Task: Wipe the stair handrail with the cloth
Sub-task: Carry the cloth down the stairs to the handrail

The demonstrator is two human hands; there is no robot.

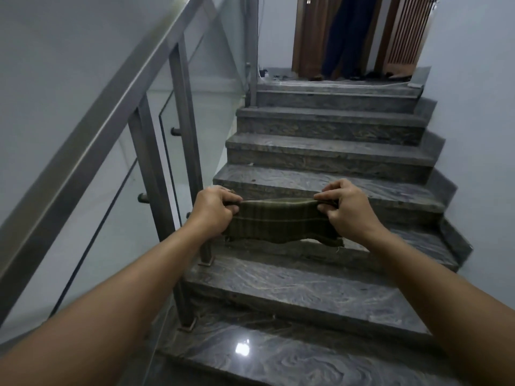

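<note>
Both hands pinch the top edge of the green plaid cloth (281, 222), stretched taut between them, to the right of the metal handrail (92, 129) and clear of it. The left hand (214, 210) and right hand (345, 208) have fingers curled tight on its corners, above the stone stairs (306, 291).

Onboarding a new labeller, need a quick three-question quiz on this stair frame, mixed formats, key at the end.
1. True or false: the cloth already touches the handrail.
2. Which hands hold the cloth? A) left hand only B) right hand only C) both
3. Fill in: the handrail runs along the person's ____ side, above glass panels.

Key:
1. False; the cloth is stretched in the air over the steps, apart from the rail.
2. C, one at each top corner.
3. left
</note>
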